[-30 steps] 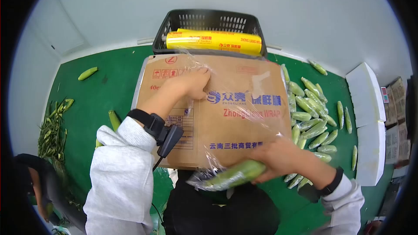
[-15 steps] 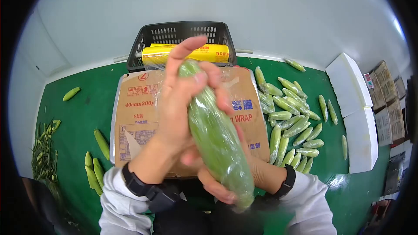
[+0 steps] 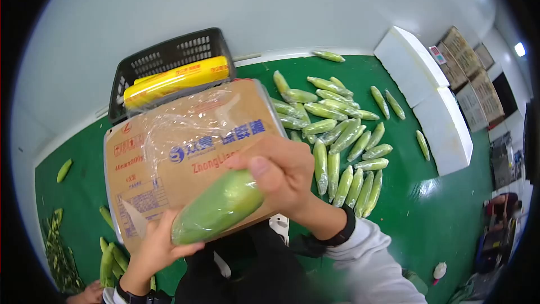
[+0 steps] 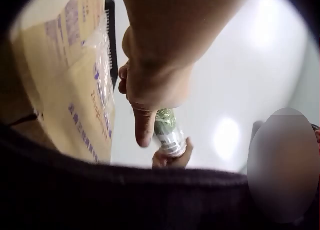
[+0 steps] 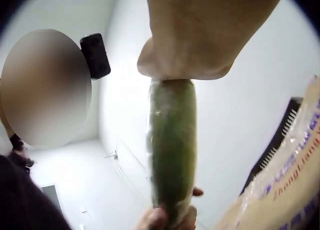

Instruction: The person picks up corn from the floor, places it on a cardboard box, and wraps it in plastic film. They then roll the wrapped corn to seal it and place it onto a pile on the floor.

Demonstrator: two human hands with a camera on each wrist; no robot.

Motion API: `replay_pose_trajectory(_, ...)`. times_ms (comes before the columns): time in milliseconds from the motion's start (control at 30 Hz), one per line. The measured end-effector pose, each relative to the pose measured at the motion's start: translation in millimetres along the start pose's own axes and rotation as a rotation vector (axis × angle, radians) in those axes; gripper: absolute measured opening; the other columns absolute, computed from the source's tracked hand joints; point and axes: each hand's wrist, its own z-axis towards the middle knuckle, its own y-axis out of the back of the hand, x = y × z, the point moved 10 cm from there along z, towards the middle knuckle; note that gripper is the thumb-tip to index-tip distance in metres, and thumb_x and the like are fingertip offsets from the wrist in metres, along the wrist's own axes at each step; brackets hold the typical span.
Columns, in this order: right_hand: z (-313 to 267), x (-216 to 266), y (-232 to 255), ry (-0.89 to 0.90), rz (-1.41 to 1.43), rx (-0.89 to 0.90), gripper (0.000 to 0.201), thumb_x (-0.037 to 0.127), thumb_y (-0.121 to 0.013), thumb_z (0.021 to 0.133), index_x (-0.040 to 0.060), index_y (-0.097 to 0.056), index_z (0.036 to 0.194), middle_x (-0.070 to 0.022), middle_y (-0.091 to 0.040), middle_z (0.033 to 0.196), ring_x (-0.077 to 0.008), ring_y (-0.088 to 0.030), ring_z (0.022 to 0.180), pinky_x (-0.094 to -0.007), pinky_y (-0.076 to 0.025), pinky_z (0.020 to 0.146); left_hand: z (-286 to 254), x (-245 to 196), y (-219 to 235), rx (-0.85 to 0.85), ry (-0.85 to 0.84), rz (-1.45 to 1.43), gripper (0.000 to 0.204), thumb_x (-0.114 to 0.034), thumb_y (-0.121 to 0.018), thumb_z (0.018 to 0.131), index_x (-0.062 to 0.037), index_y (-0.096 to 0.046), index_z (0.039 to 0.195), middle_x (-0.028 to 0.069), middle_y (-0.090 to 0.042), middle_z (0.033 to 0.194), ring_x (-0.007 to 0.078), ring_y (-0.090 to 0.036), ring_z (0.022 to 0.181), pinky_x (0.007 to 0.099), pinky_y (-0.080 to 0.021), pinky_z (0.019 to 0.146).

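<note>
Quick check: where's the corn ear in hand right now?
In the head view, the film-wrapped corn ear is below and left of centre, held between the left hand and right hand, partly hiding the ZhongLiang cardboard box.

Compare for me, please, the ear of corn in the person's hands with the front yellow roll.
Colour: the ear of corn is green in clear wrapping, while the yellow roll bears red print.
Shape: the ear of corn bulges unevenly; the yellow roll is a straight cylinder.
Place: the left hand and right hand hold the ear of corn; the yellow roll lies at the black basket.
Both are long and shiny.
</note>
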Motion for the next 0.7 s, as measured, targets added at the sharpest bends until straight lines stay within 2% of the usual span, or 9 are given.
replay_pose_trajectory(100, 19, 22, 3, 0.020, 0.350, 0.052, 0.029, 0.022, -0.058, 0.089, -0.0015, -0.061, 0.107, -0.0120, -0.068, 0.098, -0.0227, -0.064, 0.093, -0.0342, -0.053, 0.075, 4, -10, -32, 0.459, 0.042, -0.922, 0.069, -0.042, -0.071, 0.082, 0.0056, -0.047, 0.125, 0.0079, -0.062, 0.095, 0.0199, -0.060, 0.077, 0.0348, -0.049, 0.070)
replay_pose_trajectory(167, 4, 1, -47, -0.516, 1.316, -0.036, 0.025, 0.017, -0.059, 0.088, 0.0042, -0.062, 0.109, -0.0094, -0.066, 0.102, -0.0190, -0.064, 0.092, -0.0311, -0.052, 0.075, 9, -33, -38, 0.679, 0.051, -1.276, 0.063, -0.043, -0.062, 0.090, 0.0068, -0.046, 0.124, 0.0057, -0.061, 0.092, 0.0170, -0.059, 0.081, 0.0318, -0.048, 0.071)
replay_pose_trajectory(267, -18, -2, -23, -0.222, 0.457, 0.041, 0.066, 0.057, -0.044, 0.087, 0.0016, -0.048, 0.122, -0.0127, -0.065, 0.098, -0.0237, -0.065, 0.086, -0.0345, -0.053, 0.074, 27, -40, -50, 0.691, -0.024, -1.058, 0.049, -0.035, -0.056, 0.095, 0.0023, -0.048, 0.126, 0.0096, -0.062, 0.096, 0.0212, -0.060, 0.087, 0.0334, -0.049, 0.076)
replay_pose_trajectory(333, -58, -62, -8, -0.718, 0.862, -0.137, 0.084, 0.076, -0.040, 0.083, 0.0010, -0.049, 0.119, -0.0127, -0.064, 0.090, -0.0230, -0.065, 0.081, -0.0348, -0.054, 0.071, 38, -41, -45, 0.450, -0.063, -0.688, 0.049, -0.033, -0.061, 0.091, -0.0008, -0.049, 0.127, 0.0129, -0.062, 0.103, 0.0282, -0.062, 0.089, 0.0364, -0.049, 0.080)
replay_pose_trajectory(467, -127, -213, 168, -0.982, 0.562, -0.744, 0.047, 0.048, -0.058, 0.086, 0.0027, -0.061, 0.099, -0.0099, -0.064, 0.082, -0.0240, -0.061, 0.069, -0.0375, -0.053, 0.067, 8, 38, -7, -0.058, 0.039, 0.008, 0.043, -0.022, -0.068, 0.083, -0.0040, -0.056, 0.120, 0.0188, -0.053, 0.124, 0.0380, -0.051, 0.113, 0.0431, -0.042, 0.096)
replay_pose_trajectory(533, -206, -355, 292, -0.979, 0.282, -0.773, 0.029, 0.022, -0.061, 0.085, 0.0026, -0.059, 0.107, -0.0122, -0.063, 0.094, -0.0259, -0.063, 0.081, -0.0393, -0.054, 0.068, -13, 80, -4, -0.227, 0.067, 0.236, 0.049, -0.021, -0.072, 0.078, -0.0048, -0.056, 0.121, 0.0179, -0.048, 0.131, 0.0376, -0.047, 0.118, 0.0448, -0.040, 0.099)
replay_pose_trajectory(600, -231, -380, 368, -0.944, -0.418, -0.772, 0.046, 0.018, -0.065, 0.082, 0.0006, -0.054, 0.123, -0.0118, -0.060, 0.112, -0.0238, -0.061, 0.091, -0.0389, -0.051, 0.082, -17, 104, 1, -0.252, 0.122, 0.299, 0.048, -0.021, -0.072, 0.078, -0.0048, -0.056, 0.121, 0.0180, -0.047, 0.131, 0.0375, -0.047, 0.118, 0.0454, -0.040, 0.099)
replay_pose_trajectory(633, -228, -395, 390, -0.888, -0.962, -0.690, 0.051, 0.017, -0.065, 0.082, -0.0003, -0.051, 0.128, -0.0129, -0.059, 0.118, -0.0243, -0.060, 0.096, -0.0386, -0.050, 0.085, -16, 113, 3, -0.252, 0.142, 0.326, 0.048, -0.021, -0.072, 0.079, -0.0048, -0.056, 0.121, 0.0181, -0.047, 0.132, 0.0375, -0.048, 0.117, 0.0457, -0.040, 0.099)
replay_pose_trajectory(700, -149, -355, 309, -0.657, -0.617, -0.429, 0.054, 0.014, -0.062, 0.084, 0.0010, -0.047, 0.135, -0.0167, -0.056, 0.127, -0.0263, -0.056, 0.111, -0.0401, -0.044, 0.096, -7, 132, 21, -0.353, 0.206, 0.299, 0.049, -0.020, -0.072, 0.078, -0.0059, -0.056, 0.122, 0.0186, -0.045, 0.134, 0.0369, -0.047, 0.120, 0.0431, -0.040, 0.099)
